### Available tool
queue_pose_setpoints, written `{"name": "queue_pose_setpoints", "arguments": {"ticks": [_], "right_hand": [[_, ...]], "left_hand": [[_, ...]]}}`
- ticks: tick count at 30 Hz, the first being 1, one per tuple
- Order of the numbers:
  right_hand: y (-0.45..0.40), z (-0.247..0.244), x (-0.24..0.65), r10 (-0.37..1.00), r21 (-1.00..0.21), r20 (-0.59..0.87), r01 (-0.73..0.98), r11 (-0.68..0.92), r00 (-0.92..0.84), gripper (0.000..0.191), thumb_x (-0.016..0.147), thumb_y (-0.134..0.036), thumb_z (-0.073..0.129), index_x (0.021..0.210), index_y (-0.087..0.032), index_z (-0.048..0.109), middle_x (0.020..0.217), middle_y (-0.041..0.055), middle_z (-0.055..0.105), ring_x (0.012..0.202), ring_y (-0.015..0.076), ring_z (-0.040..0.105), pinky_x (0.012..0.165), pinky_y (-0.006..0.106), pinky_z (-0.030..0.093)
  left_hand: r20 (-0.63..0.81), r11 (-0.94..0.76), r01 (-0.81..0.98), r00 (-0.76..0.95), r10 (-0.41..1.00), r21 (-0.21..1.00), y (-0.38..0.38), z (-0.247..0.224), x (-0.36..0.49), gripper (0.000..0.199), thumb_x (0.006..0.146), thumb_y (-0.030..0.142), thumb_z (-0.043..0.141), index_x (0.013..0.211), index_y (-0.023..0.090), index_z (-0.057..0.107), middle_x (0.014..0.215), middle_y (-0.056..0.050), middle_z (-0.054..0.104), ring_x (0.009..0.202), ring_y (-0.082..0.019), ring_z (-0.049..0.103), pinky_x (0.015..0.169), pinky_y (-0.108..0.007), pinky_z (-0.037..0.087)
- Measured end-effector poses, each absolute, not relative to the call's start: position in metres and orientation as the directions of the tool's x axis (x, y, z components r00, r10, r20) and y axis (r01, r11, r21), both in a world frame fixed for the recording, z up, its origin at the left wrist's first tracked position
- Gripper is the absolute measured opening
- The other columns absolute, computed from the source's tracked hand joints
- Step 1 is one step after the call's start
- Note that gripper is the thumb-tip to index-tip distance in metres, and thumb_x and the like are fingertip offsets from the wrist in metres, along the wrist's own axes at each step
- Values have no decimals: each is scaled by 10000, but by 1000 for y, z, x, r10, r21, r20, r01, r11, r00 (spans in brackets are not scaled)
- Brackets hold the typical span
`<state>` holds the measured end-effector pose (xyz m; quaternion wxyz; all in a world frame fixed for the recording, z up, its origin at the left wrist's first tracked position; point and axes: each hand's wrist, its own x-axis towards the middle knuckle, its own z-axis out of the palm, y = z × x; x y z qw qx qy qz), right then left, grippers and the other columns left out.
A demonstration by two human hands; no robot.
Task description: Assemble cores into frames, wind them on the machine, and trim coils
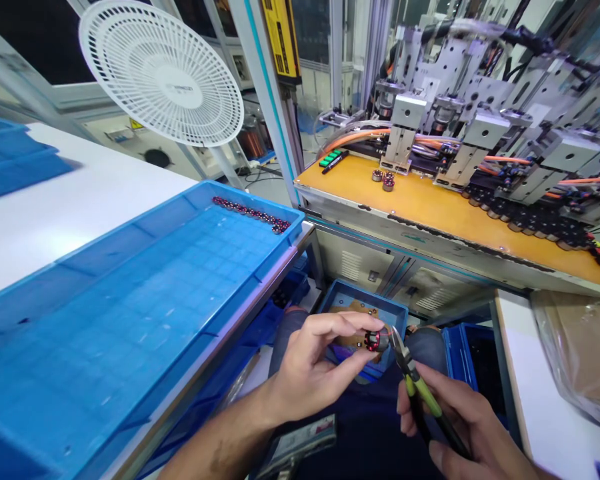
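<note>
My left hand (315,363) pinches a small round motor part (377,341) with dark red and black windings between thumb and fingers. My right hand (465,417) is wrapped round a pair of pliers (425,387) with green and black handles. The pliers' narrow tips point up and lie close to the right side of the part, near a thin red wire. Whether the tips touch the wire cannot be made out. Below both hands sits a blue bin (341,289) holding small loose pieces.
A large blue tray (105,300) at left holds a row of similar parts (253,213). A machine (447,120) stands on an orange-topped bench (345,180) with more parts. A white fan (163,73) is behind the tray; a plastic-wrapped box (580,353) lies at right.
</note>
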<state>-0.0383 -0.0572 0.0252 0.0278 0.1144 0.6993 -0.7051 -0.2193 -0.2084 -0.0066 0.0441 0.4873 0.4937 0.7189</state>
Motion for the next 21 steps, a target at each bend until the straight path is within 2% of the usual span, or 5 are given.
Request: {"name": "queue_pose_setpoints", "arguments": {"ticks": [3,5,11,16,21], "right_hand": [[-58,31,-41,104,-969,-245,242,-39,-964,461,853,-493,654,1243,-245,662,1073,137,669,915,249,663,870,451,553],[-58,30,-40,90,-972,-234,230,-51,-968,466,863,-500,642,1260,-255,649,1078,138,665,924,249,666,878,453,546],[-57,18,-34,53,-990,-111,106,-96,-992,572,919,-370,617,1455,-377,417,1087,101,641,901,189,658,853,409,538],[-56,14,-34,28,-982,-91,85,-168,-995,548,945,-288,592,1426,-476,407,1113,58,617,915,152,629,842,357,523],[-55,10,-31,16,-974,-128,123,-189,-992,577,938,-240,595,1421,-490,402,1120,44,612,917,131,613,848,315,506]], "left_hand": [[641,-482,424,-540,545,767,-209,-7,-219,510,760,-73,687,1112,212,451,1088,-114,733,979,-217,735,823,-344,648],[636,-473,426,-549,543,771,-209,-8,-219,500,763,-63,690,1108,210,454,1085,-118,733,981,-219,734,828,-351,647],[633,-475,419,-546,548,774,-210,-9,-218,547,741,-101,679,1127,216,456,1096,-108,728,989,-218,732,836,-348,646],[636,-473,426,-545,546,771,-212,-10,-218,559,734,-103,685,1133,215,458,1098,-108,729,990,-218,731,850,-356,641],[643,-457,452,-540,544,766,-212,-8,-219,548,732,-91,695,1124,211,460,1075,-112,739,998,-223,730,858,-348,636]]}}
